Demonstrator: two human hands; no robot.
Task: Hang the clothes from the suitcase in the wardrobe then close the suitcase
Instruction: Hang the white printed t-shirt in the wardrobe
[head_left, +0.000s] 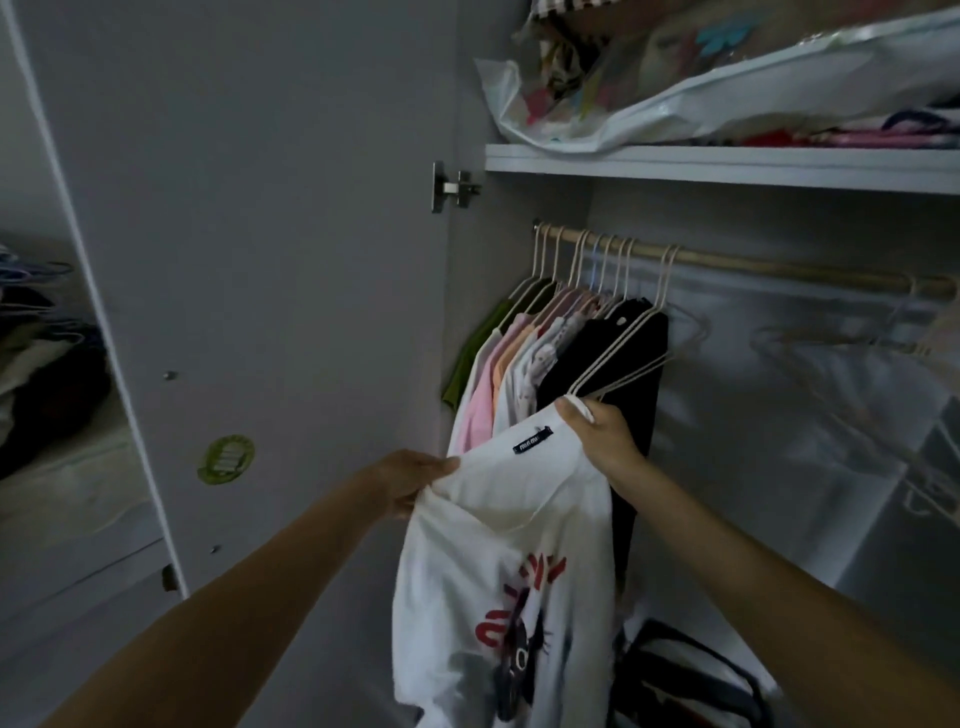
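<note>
Wardrobe (540, 171) interior: rail (753, 262), hung clothes (524, 358), shelf (727, 166).

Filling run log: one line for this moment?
step: hanging | left hand: grips white T-shirt | right hand: grips collar, white hanger | rail: hanger hooked

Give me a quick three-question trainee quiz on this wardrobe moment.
1. True or false: the white T-shirt already hangs from the rail.
2. Which hand grips the shirt's collar end together with a hanger: A left, B right?
3. What colour is the garment hanging directly behind the right hand?

Key: 1 false; both hands hold it below the rail. 2 B; the left hand holds the shoulder. 3 black.
</note>
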